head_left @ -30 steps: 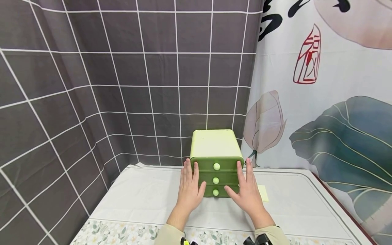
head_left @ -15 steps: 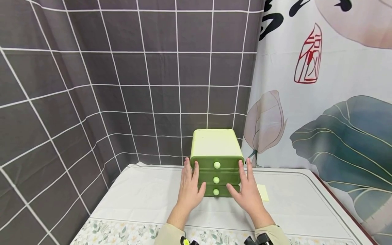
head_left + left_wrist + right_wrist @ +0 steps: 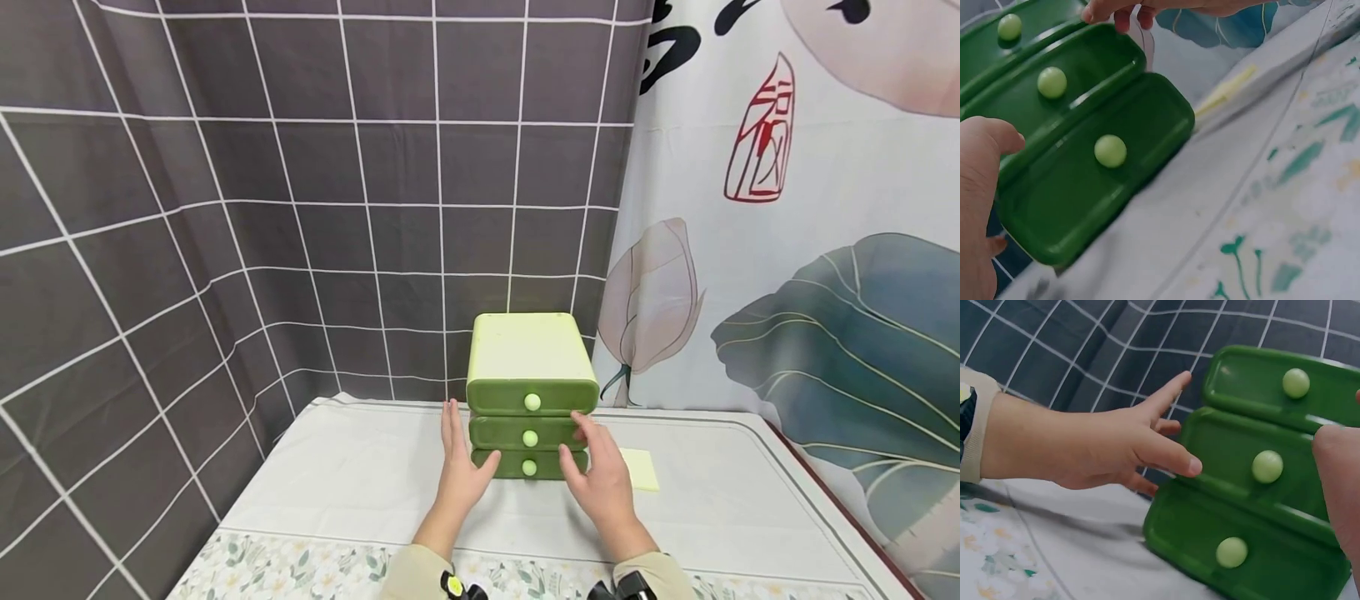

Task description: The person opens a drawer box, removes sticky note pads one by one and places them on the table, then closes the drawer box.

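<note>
A small green drawer box [image 3: 532,346] stands on the table, its pale lime top above three dark green drawer fronts with round light knobs. To its left my left hand [image 3: 460,479] is held with straight fingers, thumb apart and pointing toward the lower drawers. At the right end of the middle drawer [image 3: 495,433] is my right hand [image 3: 606,483], its fingers slightly bent and its thumb before the lower drawers. In the right wrist view, the left hand's thumb [image 3: 1185,462] overlaps the middle drawer's edge. Neither hand holds a knob.
A pale yellow paper square [image 3: 640,469] lies on the white tablecloth [image 3: 712,500] right of the box. Behind hangs a dark grid-patterned curtain [image 3: 390,242], close to the box's back. A white curtain with lotus prints [image 3: 832,325] hangs at the right.
Both hands have slid down from beside the top drawer. My right fingers have bent and come in at the middle drawer; my left hand has moved slightly off the box's side.
</note>
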The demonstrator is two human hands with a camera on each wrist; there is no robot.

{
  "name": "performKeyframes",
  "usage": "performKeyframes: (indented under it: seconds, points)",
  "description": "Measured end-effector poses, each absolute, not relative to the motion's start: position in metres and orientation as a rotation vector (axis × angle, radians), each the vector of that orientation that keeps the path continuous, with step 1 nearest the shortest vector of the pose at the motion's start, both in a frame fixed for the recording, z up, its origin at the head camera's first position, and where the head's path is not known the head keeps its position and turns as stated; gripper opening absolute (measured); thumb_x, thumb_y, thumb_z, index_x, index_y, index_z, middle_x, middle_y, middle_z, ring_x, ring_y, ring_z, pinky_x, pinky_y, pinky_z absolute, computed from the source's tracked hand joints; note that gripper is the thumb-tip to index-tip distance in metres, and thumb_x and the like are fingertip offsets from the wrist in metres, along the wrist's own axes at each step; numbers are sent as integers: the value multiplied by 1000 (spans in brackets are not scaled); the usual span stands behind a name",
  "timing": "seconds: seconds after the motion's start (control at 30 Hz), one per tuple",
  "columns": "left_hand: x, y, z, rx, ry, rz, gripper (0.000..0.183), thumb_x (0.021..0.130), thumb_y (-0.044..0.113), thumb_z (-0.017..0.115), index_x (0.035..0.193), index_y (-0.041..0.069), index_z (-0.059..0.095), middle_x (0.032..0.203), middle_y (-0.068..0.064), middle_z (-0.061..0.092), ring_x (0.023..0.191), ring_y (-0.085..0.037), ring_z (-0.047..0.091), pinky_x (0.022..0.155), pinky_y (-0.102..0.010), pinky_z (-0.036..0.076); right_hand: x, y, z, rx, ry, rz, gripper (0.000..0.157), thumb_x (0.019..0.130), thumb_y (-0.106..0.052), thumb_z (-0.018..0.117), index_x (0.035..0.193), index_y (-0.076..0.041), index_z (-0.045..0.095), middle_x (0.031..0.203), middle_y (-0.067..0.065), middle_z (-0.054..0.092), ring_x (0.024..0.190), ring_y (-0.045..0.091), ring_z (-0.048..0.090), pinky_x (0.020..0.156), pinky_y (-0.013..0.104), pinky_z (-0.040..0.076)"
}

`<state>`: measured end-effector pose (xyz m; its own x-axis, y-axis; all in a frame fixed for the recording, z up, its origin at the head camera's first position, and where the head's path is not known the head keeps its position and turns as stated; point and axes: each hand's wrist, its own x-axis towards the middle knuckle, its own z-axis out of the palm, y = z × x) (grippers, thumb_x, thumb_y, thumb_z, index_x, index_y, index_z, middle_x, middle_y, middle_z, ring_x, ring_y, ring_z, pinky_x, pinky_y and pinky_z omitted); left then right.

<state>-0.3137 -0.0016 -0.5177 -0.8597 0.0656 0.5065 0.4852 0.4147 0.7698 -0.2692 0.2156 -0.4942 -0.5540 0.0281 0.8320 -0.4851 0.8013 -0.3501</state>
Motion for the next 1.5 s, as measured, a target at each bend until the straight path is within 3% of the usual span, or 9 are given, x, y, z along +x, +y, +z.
performKeyframes:
  seconds: [0.17, 0.3, 0.47, 0.63, 0.83, 0.97, 1.23, 1.4, 1.5]
  points:
    - [-316, -2, -531, -535, -2289, -1390, 101, 79, 12, 69, 148, 27, -3, 153, -5, 0, 131, -34, 26, 100, -47, 34, -270, 206, -507, 420, -2180, 827, 51, 79, -12, 66, 127, -16, 51, 95, -6, 58, 83, 8, 57, 69, 26, 51]
    - [-318, -3, -537, -569, -2342, -1292, 96, 81, 7, 67, 149, 26, 2, 152, -7, 9, 131, -32, 28, 102, -46, 33, -271, 198, -514, 517, -2262, 1010, 57, 80, -8, 67, 132, -19, 47, 102, -6, 60, 86, 8, 58, 69, 26, 51]
    - [-321, -6, -542, -556, -2431, -1135, 93, 83, 6, 65, 149, 26, 2, 148, -11, 23, 126, -31, 37, 100, -43, 37, -271, 191, -516, 557, -2346, 1303, 67, 82, -7, 68, 139, -25, 38, 116, -4, 57, 97, 16, 59, 77, 31, 52]
    - [-322, -8, -543, -521, -2432, -1144, 92, 83, 7, 65, 149, 28, 5, 141, -16, 36, 119, -33, 44, 96, -46, 40, -271, 188, -509, 503, -2358, 1737, 66, 86, -7, 64, 141, -28, 34, 123, 5, 52, 110, 27, 54, 87, 30, 48]
    - [-324, -10, -543, -473, -2437, -1229, 92, 82, 9, 67, 147, 33, 7, 139, -16, 40, 121, -32, 44, 99, -47, 38, -263, 188, -486, 484, -2303, 2017, 60, 88, -2, 59, 141, -11, 33, 127, 23, 48, 116, 40, 46, 88, 24, 47]
    - [-324, -11, -544, -477, -2442, -1235, 91, 82, 11, 68, 147, 33, 8, 137, -15, 41, 120, -30, 45, 98, -47, 38, -257, 186, -472, 464, -2323, 2016, 58, 88, -3, 59, 140, -3, 34, 126, 26, 48, 116, 42, 46, 87, 22, 47]
    - [-324, -11, -542, -462, -2460, -1281, 91, 83, 11, 68, 147, 34, 8, 136, -14, 43, 119, -29, 46, 97, -46, 39, -263, 188, -486, 418, -2317, 1948, 54, 87, -1, 59, 137, -7, 41, 121, 20, 55, 114, 37, 50, 87, 24, 47]
    - [-323, -12, -542, -470, -2468, -1272, 92, 83, 12, 68, 147, 36, 6, 136, -14, 43, 119, -28, 45, 97, -45, 39, -267, 186, -495, 359, -2363, 1759, 53, 85, -6, 64, 133, -20, 47, 114, 4, 61, 108, 21, 56, 88, 32, 48]
    - [-323, -12, -542, -481, -2458, -1248, 92, 82, 11, 68, 147, 35, 7, 135, -14, 44, 119, -28, 46, 97, -45, 40, -267, 183, -495, 348, -2388, 1545, 52, 82, -8, 68, 129, -24, 51, 107, -3, 64, 101, 15, 59, 82, 32, 51]
